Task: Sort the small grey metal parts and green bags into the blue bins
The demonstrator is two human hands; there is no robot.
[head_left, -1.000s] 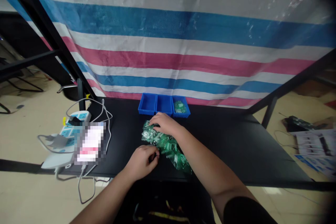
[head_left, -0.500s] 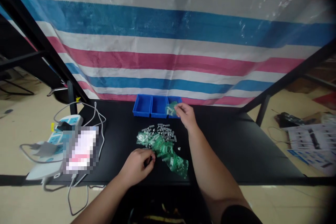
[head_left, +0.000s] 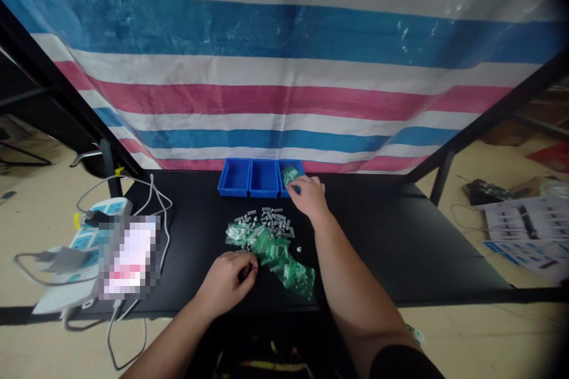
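Note:
A heap of small green bags (head_left: 275, 254) lies mid-table, with loose grey metal pieces (head_left: 269, 220) scattered at its far side. My left hand (head_left: 227, 277) rests on the table at the heap's near left end, fingers curled in a pinch on something I cannot make out. My right hand (head_left: 306, 195) reaches to the rightmost of three blue bins (head_left: 262, 177) at the table's back edge. Its fingers are closed at the rim, beside a small green bag (head_left: 290, 176) in that bin. Whether it still grips the bag is unclear.
The black table (head_left: 377, 237) stands before a striped tarp (head_left: 284, 71). White power strips and cables (head_left: 93, 231) crowd the left end. Black frame posts slant at both sides. Papers and cables lie on the floor at right (head_left: 520, 225).
My right hand left the heap, carried a small green bag to the rightmost bin and now sits at its rim. The left hand stayed. The view shifted slightly.

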